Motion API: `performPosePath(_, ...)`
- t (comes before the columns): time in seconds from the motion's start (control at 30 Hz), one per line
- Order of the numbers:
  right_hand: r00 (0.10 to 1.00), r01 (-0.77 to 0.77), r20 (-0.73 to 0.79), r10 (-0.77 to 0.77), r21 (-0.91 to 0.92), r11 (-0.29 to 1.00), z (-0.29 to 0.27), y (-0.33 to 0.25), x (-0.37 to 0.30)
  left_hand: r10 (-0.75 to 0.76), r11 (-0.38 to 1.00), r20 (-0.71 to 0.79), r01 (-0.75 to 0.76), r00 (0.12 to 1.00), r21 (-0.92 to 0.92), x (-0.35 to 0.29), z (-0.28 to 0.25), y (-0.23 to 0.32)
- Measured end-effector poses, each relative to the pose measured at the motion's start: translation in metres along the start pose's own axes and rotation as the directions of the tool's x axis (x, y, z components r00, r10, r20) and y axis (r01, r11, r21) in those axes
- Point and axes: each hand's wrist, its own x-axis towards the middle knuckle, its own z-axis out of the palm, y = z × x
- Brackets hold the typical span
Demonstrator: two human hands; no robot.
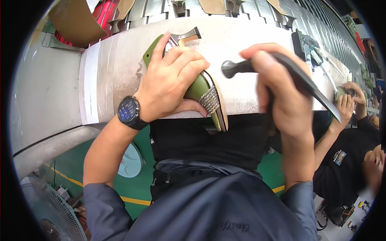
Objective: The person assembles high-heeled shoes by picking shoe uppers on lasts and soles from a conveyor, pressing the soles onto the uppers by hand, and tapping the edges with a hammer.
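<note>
A green high-heeled shoe [197, 89] lies on its side on the pale worktop [245, 94], its toe jutting past the near edge. Its heel [189, 37] points up and away to the right, and a band of glittering stones [210, 101] crosses the front. My left hand [169, 82] is closed over the middle of the shoe, hiding part of it. To the right, my right hand [283, 90], blurred by motion, grips a black shoemaker's hammer [230, 69]. The hammer's round face is raised beside the shoe, apart from it, and its flat end slants down to the right.
Along the far side runs a metal slatted conveyor [263, 12] carrying tan and dark shoe parts. A black holder [299, 44] with tools beside it stands at the right. Another person's hands [346, 102] work on a greenish piece there. A fan [52, 217] is at lower left.
</note>
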Motion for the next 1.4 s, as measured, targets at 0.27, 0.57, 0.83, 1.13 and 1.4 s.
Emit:
performPosePath(0.27,0.960,-0.245,0.166,0.226,0.105,0.964,-0.008,0.002,-0.018,0.074,0.987,0.033,-0.068,0.997,-0.146,0.001,0.001,0.005)
performPosePath(0.57,0.878,-0.374,0.334,0.342,0.035,0.927,-0.007,0.004,0.043,0.001,0.979,-0.056,-0.012,0.998,-0.203,0.002,0.000,0.010)
performPosePath(0.83,0.950,0.308,0.298,-0.091,-0.860,0.407,-0.043,0.029,0.027,0.059,0.979,-0.010,-0.059,0.998,-0.195,0.013,-0.011,-0.001)
performPosePath(1.13,0.673,0.727,0.282,-0.684,-0.422,0.542,0.049,0.027,0.068,-0.731,-0.306,0.157,-0.114,0.664,-0.945,0.057,-0.047,-0.037)
performPosePath(1.4,0.967,0.211,-0.137,-0.215,-0.049,0.976,0.144,0.015,0.229,-0.767,0.375,0.027,0.483,0.641,-0.791,-0.007,-0.038,-0.025)
